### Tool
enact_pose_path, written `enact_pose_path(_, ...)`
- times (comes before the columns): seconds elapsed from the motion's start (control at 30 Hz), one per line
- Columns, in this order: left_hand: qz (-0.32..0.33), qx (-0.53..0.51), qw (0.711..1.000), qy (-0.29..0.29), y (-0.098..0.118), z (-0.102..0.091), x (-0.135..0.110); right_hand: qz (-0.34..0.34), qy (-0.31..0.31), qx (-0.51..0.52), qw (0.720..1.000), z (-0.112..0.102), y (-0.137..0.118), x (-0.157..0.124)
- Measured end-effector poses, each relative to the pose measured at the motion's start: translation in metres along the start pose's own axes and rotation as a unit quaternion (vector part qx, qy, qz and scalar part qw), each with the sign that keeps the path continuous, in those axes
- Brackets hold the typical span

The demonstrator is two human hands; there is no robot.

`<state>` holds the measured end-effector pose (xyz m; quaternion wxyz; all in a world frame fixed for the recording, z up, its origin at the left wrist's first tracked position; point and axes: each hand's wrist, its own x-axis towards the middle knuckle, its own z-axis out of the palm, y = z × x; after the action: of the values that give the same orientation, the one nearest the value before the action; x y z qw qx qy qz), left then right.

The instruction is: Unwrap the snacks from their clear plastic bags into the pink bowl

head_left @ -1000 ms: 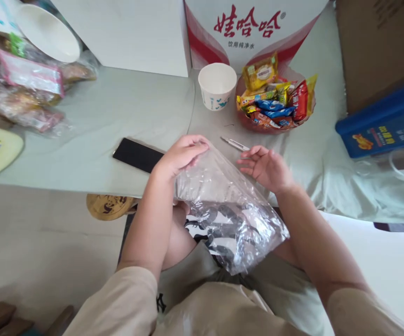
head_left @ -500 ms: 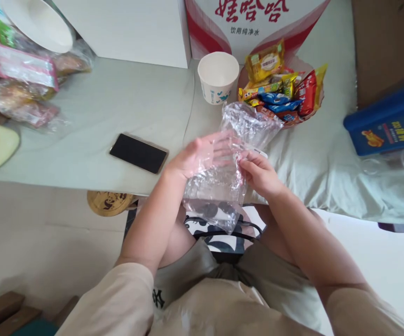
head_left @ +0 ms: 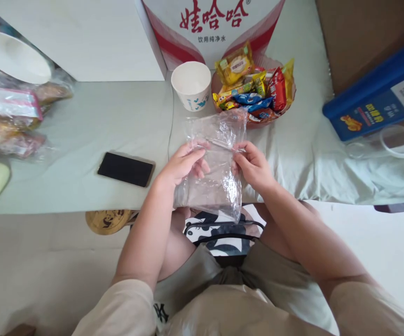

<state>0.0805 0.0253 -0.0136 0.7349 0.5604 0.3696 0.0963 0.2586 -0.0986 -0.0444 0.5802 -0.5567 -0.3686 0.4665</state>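
Note:
A clear plastic bag (head_left: 216,182) is stretched between my two hands over the table's front edge. My left hand (head_left: 187,161) is closed on its left side, thumb against the fingers. On the right side, my right hand (head_left: 252,165) pinches the film between thumb and fingers. The bag's far end reaches up to a bowl of wrapped snacks (head_left: 254,95), and its near end hangs over my lap. Just beyond my left hand stands a white paper cup (head_left: 191,86) with a blue print.
A black phone (head_left: 125,169) lies left of my hands. Bagged food (head_left: 9,116) and a white bowl (head_left: 14,56) are at the far left. A red-and-white carton (head_left: 212,32) stands behind the cup. At right are a blue box (head_left: 373,102) and a clear plastic cup (head_left: 384,142).
My left hand, spread flat against the film before, now grips the bag's left side. The bag is pulled out wider and flatter between both hands. The camera view has shifted.

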Motion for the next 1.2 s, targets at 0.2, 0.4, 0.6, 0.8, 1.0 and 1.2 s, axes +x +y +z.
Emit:
enact_pose_path(0.2, 0.092, -0.106, 0.990, -0.021, -0.006, -0.004, 0.001, -0.062, 0.003, 0.021, 0.998, -0.003, 0.000, 0.002)
enact_pose_path(0.4, 0.118, -0.148, 0.982, 0.006, -0.009, -0.006, 0.002, -0.091, 0.065, 0.063, 0.992, -0.003, 0.005, 0.003)
enact_pose_path(0.6, 0.111, -0.131, 0.985, -0.010, -0.010, -0.014, 0.000, -0.071, 0.071, 0.041, 0.994, -0.011, 0.000, 0.002)
enact_pose_path(0.8, 0.141, -0.040, 0.989, 0.001, -0.012, -0.012, 0.002, -0.020, 0.105, 0.091, 0.990, -0.014, 0.003, 0.008)
enact_pose_path(1.0, 0.222, 0.072, 0.970, 0.070, -0.022, -0.011, 0.007, -0.001, 0.073, 0.024, 0.997, -0.008, 0.016, 0.005)
enact_pose_path(1.2, 0.121, -0.092, 0.988, 0.019, -0.023, -0.003, 0.009, -0.073, 0.098, 0.052, 0.991, -0.008, 0.009, 0.003)
